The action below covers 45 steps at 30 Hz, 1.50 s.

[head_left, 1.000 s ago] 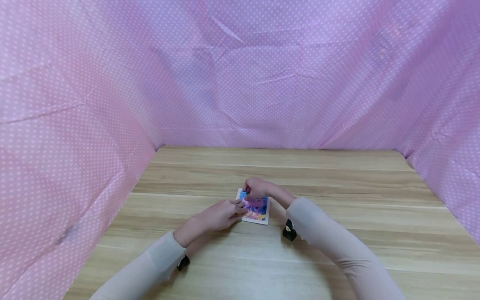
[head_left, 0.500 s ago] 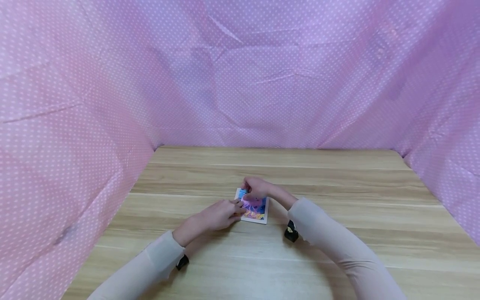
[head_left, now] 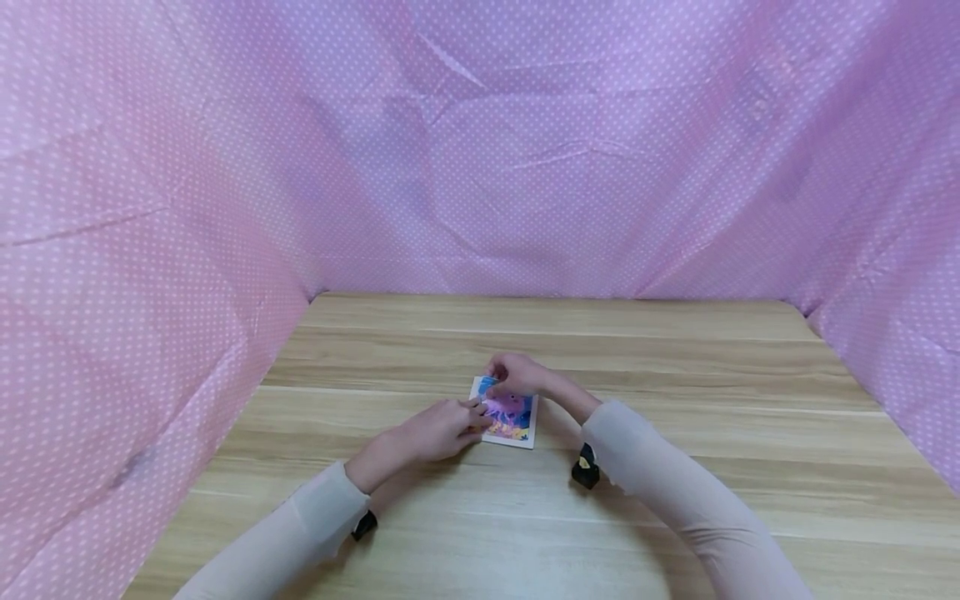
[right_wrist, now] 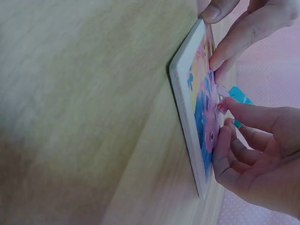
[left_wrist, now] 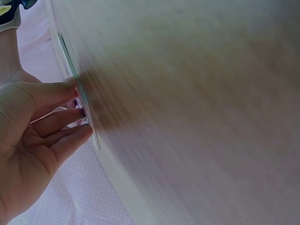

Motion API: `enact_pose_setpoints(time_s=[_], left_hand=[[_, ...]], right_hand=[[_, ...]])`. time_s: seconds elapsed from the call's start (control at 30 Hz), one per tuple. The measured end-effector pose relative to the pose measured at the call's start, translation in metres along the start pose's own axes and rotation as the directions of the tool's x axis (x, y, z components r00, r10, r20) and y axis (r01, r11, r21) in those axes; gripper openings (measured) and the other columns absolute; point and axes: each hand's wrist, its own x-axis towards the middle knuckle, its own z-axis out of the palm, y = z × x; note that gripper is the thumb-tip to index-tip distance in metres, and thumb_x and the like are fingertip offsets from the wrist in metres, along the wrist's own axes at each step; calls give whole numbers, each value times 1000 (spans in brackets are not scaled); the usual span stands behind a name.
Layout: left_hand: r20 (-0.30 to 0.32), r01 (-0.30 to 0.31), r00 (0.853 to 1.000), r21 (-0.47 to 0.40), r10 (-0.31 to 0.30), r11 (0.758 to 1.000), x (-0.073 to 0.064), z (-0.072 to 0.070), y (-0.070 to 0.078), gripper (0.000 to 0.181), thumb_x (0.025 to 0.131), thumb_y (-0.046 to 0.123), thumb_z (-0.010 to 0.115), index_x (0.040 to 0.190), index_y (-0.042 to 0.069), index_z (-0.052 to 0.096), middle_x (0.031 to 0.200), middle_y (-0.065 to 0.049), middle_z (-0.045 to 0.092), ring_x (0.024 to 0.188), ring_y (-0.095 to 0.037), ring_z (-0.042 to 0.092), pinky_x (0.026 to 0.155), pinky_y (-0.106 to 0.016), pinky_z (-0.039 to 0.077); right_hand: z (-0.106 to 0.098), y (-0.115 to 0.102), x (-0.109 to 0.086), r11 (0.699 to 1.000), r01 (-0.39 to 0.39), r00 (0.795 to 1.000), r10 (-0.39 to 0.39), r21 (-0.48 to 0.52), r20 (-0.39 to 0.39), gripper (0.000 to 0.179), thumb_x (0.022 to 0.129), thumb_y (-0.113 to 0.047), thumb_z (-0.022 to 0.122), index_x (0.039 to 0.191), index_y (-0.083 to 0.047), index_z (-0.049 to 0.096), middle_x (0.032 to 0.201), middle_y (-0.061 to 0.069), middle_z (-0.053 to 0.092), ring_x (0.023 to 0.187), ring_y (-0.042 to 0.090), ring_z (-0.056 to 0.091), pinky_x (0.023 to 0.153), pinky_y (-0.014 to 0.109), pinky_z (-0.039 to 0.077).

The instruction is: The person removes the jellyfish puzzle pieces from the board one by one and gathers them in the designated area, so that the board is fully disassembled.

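A small white-bordered jigsaw puzzle (head_left: 522, 429) with a pink octopus-like picture lies flat on the wooden table, under both hands. My left hand (head_left: 444, 429) rests at its left side; in the left wrist view the thumb (left_wrist: 58, 93) touches the board's edge and loosely bent fingers lie on its face. Reaching over from the far right, my right hand (head_left: 516, 375) has its fingertips low on the upper part of the picture. In the right wrist view it pinches a small puzzle piece (right_wrist: 240, 95), teal where it shows, mostly hidden behind the thumb and fingers.
The light wooden table (head_left: 675, 350) spreads around the puzzle. Pink dotted cloth (head_left: 480, 167) hangs behind it and at both sides. Black wrist devices, one under the right cuff (head_left: 585, 468) and one under the left (head_left: 365, 525), sit close above the tabletop.
My right wrist has shifted slightly to the right and its fingers have changed angle over the puzzle's upper part. The left hand stays in place.
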Motion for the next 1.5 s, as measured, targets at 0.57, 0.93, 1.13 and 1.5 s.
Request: enact_pose_setpoints(time_s=[0.57,0.93,1.13,1.5], left_hand=[[-19,-6,1000,10,6,1000,0,5,-2,28,99,10,65,125,1,70,132,-17,63,127,-31,56,101,-41,49],[-12,-11,1000,5,11,1000,-1,3,-1,29,99,8,64,127,-1,68,134,-20,60,129,-37,54,105,-46,46],[-5,3,1000,1,-3,1000,-2,3,0,29,99,10,64,127,1,67,136,-20,59,130,-38,53,106,-46,44],[-1,22,1000,3,-22,1000,-2,1,3,29,100,11,64,128,3,68,136,-18,58,131,-36,52,106,-45,44]], right_hand=[[-10,10,-17,970,61,996,-42,235,-84,15,92,-1,68,105,7,71,92,10,71,81,18,63,70,28,54],[-24,27,-30,972,2,986,38,236,-165,25,96,-6,66,115,11,68,91,10,69,80,12,57,67,22,49],[-29,37,-38,943,-14,983,74,334,-166,27,95,0,65,119,12,65,91,13,71,78,13,64,75,32,59],[-42,60,-55,918,-76,979,143,388,-146,27,95,3,65,118,17,62,89,16,72,76,12,66,73,30,60]])
